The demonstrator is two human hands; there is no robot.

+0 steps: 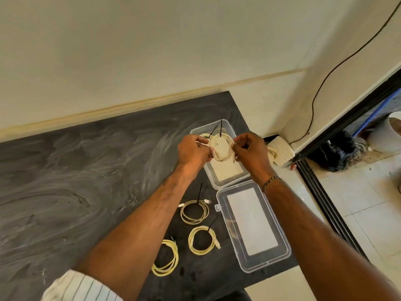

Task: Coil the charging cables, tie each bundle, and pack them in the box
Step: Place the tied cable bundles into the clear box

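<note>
Your striped sleeve (80,286) sits at the bottom left edge of the frame, rolled back from the left forearm; both your bare arms reach forward over the dark, streaked desk (65,181); a thin bracelet (270,182) circles your right wrist. Nearest you on the desk lies a pale yellow coiled cable (166,260); just beyond it and to its right rests a second coil (202,240) with a black tie standing up from it; farther on sits a third coil (195,211), also carrying a black tie, its white plugs at the top. To the right of these coils the clear lid (252,227) lies flat and open on the desk, joined to the clear plastic box (225,172) beyond it. Your left hand (193,152) and right hand (249,151) hold a tied cable bundle (221,148) between them above the box, fingers of each hand curled and pinching the coil's opposite sides; black tie ends (218,129) stick up from the top of the bundle; another pale coil appears partly hidden in the box behind your left hand. A wooden block (281,152) rests beside the box near the wall corner; a black wire (325,83) runs down the cream wall; a white bucket (388,133) stands on the tiled floor at far right.
</note>
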